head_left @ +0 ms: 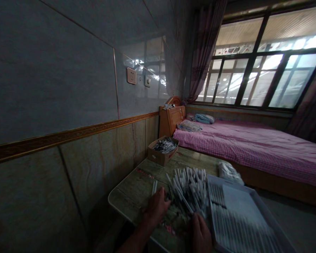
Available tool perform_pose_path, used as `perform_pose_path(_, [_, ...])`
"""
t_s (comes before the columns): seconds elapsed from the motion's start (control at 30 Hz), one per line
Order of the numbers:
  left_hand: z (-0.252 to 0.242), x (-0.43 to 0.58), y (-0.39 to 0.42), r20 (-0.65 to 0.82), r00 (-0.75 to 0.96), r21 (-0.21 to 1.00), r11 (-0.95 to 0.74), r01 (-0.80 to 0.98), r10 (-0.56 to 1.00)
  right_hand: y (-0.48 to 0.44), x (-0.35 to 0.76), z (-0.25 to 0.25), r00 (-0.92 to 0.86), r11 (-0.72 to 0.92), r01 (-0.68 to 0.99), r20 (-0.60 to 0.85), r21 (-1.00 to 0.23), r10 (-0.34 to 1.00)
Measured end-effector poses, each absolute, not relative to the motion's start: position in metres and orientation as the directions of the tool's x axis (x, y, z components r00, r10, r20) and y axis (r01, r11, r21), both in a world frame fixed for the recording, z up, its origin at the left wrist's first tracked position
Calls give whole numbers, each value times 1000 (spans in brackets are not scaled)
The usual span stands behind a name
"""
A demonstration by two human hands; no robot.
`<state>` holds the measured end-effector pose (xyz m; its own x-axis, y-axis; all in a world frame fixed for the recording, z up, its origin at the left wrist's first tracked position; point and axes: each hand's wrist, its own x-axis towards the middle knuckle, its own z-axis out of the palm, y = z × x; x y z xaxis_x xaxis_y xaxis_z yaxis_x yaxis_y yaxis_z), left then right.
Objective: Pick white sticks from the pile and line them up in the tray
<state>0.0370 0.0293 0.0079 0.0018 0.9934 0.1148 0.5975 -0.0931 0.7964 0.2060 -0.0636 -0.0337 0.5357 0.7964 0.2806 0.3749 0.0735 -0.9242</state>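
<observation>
A heap of white pen-like tubes (189, 188) lies on a small table (133, 193). My left hand (156, 207) rests at the heap's left edge, fingers curled onto the tubes. My right hand (200, 233) sits at the heap's near side beside a grey tray (263, 211); its fingers are bent, and what they hold is hidden in the dim light. The tray holds rows of tubes laid side by side and a flat white sheet (239, 203). Two loose tubes (154, 187) lie apart on the table to the left.
A cardboard box (162, 150) of dark pens stands at the table's far corner. A clear plastic bag (230, 172) lies behind the tray. A bed with a pink checked cover (252, 144) runs along the window. The tiled wall (68, 105) stands close on the left.
</observation>
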Motion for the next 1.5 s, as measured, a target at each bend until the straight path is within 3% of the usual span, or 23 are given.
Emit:
perform_pose_path(0.13, [-3,42,27,144,31,731,-127,670,989,-67,199,-30,539,12,251,150,-968,829])
perform_pose_path(0.43, [11,32,18,196,102,741,-215,637,975,-69,189,-16,557,65,204,170,-977,813])
perform_pose_path(0.53, [15,28,17,187,67,829,-194,524,980,-70,190,-16,526,74,188,164,-979,835])
perform_pose_path(0.67, [7,20,16,64,-16,974,-59,221,998,-71,190,-13,473,87,155,151,-984,868])
perform_pose_path(0.83, [-13,14,16,-44,-123,998,37,-54,991,-74,189,-9,462,59,99,99,-993,881])
perform_pose_path(0.93, [-16,17,17,20,-91,998,-15,55,996,-74,188,-10,470,36,87,73,-996,880])
perform_pose_path(1.03, [-11,23,17,122,-47,940,-100,326,991,-72,189,-12,479,38,96,80,-995,874])
perform_pose_path(1.2, [-2,29,19,161,135,641,-208,739,978,-72,190,-15,474,46,123,99,-991,875])
perform_pose_path(1.33, [1,32,22,155,229,514,-277,812,961,-73,191,-13,448,58,146,118,-988,886])
perform_pose_path(1.5, [13,34,17,146,270,449,-307,839,952,-71,189,-11,457,48,151,113,-987,882])
